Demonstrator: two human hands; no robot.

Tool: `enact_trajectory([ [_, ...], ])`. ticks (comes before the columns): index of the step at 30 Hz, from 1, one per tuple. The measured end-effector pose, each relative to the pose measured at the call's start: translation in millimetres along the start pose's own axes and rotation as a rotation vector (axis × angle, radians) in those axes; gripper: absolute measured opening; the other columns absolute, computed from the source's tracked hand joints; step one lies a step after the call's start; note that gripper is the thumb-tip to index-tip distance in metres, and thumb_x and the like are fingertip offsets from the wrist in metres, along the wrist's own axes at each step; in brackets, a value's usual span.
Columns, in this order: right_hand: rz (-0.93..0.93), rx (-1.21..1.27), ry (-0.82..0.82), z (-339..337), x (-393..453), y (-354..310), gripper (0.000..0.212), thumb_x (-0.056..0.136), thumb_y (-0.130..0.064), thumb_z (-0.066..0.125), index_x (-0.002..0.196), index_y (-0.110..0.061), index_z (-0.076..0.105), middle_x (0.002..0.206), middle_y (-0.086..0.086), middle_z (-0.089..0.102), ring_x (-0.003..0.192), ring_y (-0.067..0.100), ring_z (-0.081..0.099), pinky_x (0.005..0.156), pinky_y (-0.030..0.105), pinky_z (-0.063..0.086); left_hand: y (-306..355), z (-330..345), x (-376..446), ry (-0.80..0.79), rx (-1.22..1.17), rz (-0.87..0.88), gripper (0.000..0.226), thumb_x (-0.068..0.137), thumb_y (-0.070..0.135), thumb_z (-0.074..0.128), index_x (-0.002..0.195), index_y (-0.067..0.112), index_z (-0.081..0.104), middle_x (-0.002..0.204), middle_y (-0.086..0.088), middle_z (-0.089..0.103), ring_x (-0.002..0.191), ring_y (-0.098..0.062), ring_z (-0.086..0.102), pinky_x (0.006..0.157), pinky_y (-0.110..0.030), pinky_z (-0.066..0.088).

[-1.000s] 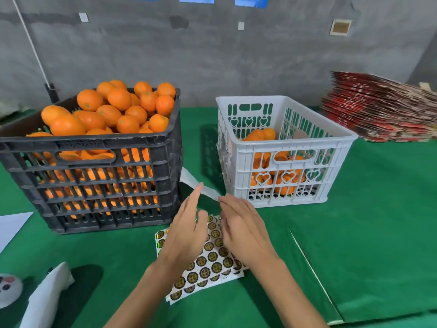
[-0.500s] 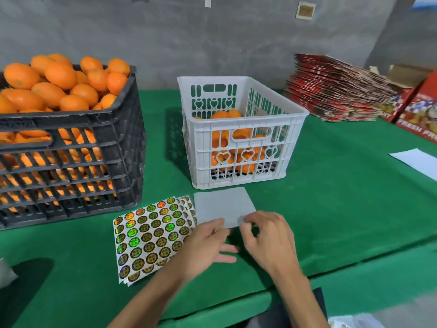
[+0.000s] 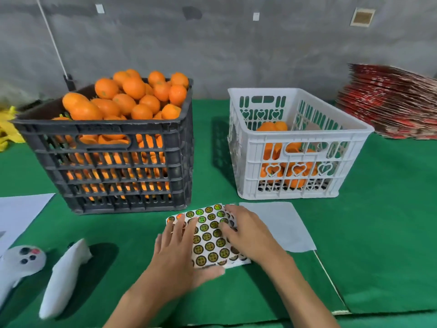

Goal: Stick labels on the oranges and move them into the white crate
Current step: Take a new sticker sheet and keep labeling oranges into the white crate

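Head view shows the label sheet [image 3: 209,237] lying flat on the green worktop [image 3: 378,221], near the front edge, between the two crates. Both hands rest on it empty, fingers spread: the left hand [image 3: 179,254] pins its left side, the right hand [image 3: 248,233] works at its far right corner. Picking off a label looks to be the step in hand. Next comes an orange from the heaped black crate [image 3: 113,159], far left; the white crate [image 3: 295,147], far right, already holds some oranges [image 3: 272,127].
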State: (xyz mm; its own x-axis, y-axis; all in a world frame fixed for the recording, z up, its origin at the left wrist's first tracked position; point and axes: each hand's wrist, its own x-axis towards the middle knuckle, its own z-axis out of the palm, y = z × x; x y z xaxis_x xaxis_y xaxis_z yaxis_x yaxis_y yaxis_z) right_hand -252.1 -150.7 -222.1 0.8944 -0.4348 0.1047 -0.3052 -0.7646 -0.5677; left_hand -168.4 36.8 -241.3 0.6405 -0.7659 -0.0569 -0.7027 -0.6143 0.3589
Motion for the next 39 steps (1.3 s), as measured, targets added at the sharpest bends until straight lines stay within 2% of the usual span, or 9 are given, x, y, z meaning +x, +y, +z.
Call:
enact_trajectory([
  [2, -0.063, -0.074, -0.107, 8, 10, 1, 0.068, 0.099, -0.056, 0.055, 0.155, -0.022, 0.038, 0.161, -0.002, 0.038, 0.145, 0.018, 0.038, 0.119, 0.033, 0.031, -10, 1, 1, -0.080, -0.007, -0.019, 0.141, 0.053, 0.107, 0.038, 0.159, 0.030, -0.016, 0.165, 0.006, -0.027, 0.151, -0.021, -0.026, 0.121, -0.044, -0.010],
  [5, -0.113, -0.181, -0.211, 23, 14, 8, 0.086, 0.096, -0.071, 0.046, 0.163, -0.022, 0.021, 0.171, -0.006, 0.011, 0.157, 0.012, 0.010, 0.124, 0.028, 0.006, -15, 1, 3, -0.097, 0.041, -0.004, 0.138, 0.059, 0.104, 0.037, 0.162, 0.023, -0.008, 0.167, 0.004, -0.021, 0.152, -0.017, -0.022, 0.122, -0.040, -0.009],
  [9, -0.143, -0.276, -0.162, 35, 9, 12, 0.080, 0.099, -0.071, 0.031, 0.163, -0.024, 0.019, 0.171, -0.008, 0.008, 0.157, 0.010, 0.000, 0.126, 0.034, -0.002, -16, 1, 7, -0.036, 0.125, 0.044, 0.131, 0.064, 0.103, 0.033, 0.163, 0.023, 0.002, 0.169, 0.006, -0.007, 0.155, -0.013, -0.009, 0.124, -0.036, -0.004],
  [13, -0.192, -0.373, -0.135, 36, 5, 10, 0.074, 0.103, -0.066, 0.027, 0.162, -0.022, 0.024, 0.170, -0.006, 0.015, 0.157, 0.011, 0.009, 0.126, 0.030, -0.005, -16, 2, 8, 0.009, 0.158, 0.084, 0.124, 0.067, 0.100, 0.038, 0.162, 0.024, 0.014, 0.169, 0.008, 0.009, 0.156, -0.014, 0.005, 0.124, -0.032, 0.002],
  [18, -0.231, -0.276, -0.075, 37, 2, 11, 0.065, 0.104, -0.059, 0.038, 0.158, -0.024, 0.036, 0.165, -0.007, 0.030, 0.153, 0.010, 0.023, 0.121, 0.019, 0.003, -16, -1, 10, 0.035, 0.121, 0.121, 0.121, 0.064, 0.098, 0.044, 0.160, 0.026, 0.026, 0.167, 0.012, 0.018, 0.154, -0.008, 0.012, 0.123, -0.026, 0.003],
  [25, -0.237, -0.094, -0.008, 41, 0, 8, 0.044, 0.102, -0.044, 0.056, 0.140, -0.023, 0.061, 0.143, -0.008, 0.060, 0.133, 0.008, 0.049, 0.115, 0.023, 0.035, -31, -4, 24, 0.109, -0.163, 0.123, 0.101, 0.069, 0.095, 0.043, 0.151, 0.038, 0.038, 0.148, 0.023, 0.039, 0.136, 0.002, 0.030, 0.119, -0.034, 0.030],
  [29, -0.119, 0.038, 0.064, 36, 2, 15, 0.043, 0.103, -0.037, 0.058, 0.142, -0.022, 0.059, 0.147, -0.008, 0.056, 0.136, 0.006, 0.045, 0.121, 0.025, 0.030, -29, 5, 38, 0.163, 0.055, 0.152, 0.088, 0.077, 0.093, 0.032, 0.153, 0.047, 0.034, 0.132, 0.014, 0.036, 0.122, -0.008, 0.032, 0.109, -0.035, 0.031],
  [33, 0.045, -0.187, 0.167, 36, 2, 23, 0.056, 0.106, -0.047, 0.041, 0.149, -0.012, 0.048, 0.159, 0.005, 0.041, 0.148, 0.020, 0.033, 0.124, 0.027, 0.016, -30, 10, 50, 0.227, 0.083, 0.126, 0.088, 0.077, 0.095, 0.026, 0.148, 0.047, 0.043, 0.133, 0.013, 0.034, 0.128, -0.008, 0.029, 0.110, -0.032, 0.023],
  [39, 0.131, 0.032, 0.174, 31, 6, 22, 0.042, 0.101, -0.040, 0.058, 0.134, -0.014, 0.063, 0.138, -0.001, 0.061, 0.132, 0.018, 0.048, 0.112, 0.029, 0.036, -25, 13, 60, 0.234, -0.028, 0.118, 0.083, 0.080, 0.090, 0.034, 0.144, 0.041, 0.053, 0.127, 0.022, 0.038, 0.124, -0.002, 0.030, 0.110, -0.031, 0.022],
])
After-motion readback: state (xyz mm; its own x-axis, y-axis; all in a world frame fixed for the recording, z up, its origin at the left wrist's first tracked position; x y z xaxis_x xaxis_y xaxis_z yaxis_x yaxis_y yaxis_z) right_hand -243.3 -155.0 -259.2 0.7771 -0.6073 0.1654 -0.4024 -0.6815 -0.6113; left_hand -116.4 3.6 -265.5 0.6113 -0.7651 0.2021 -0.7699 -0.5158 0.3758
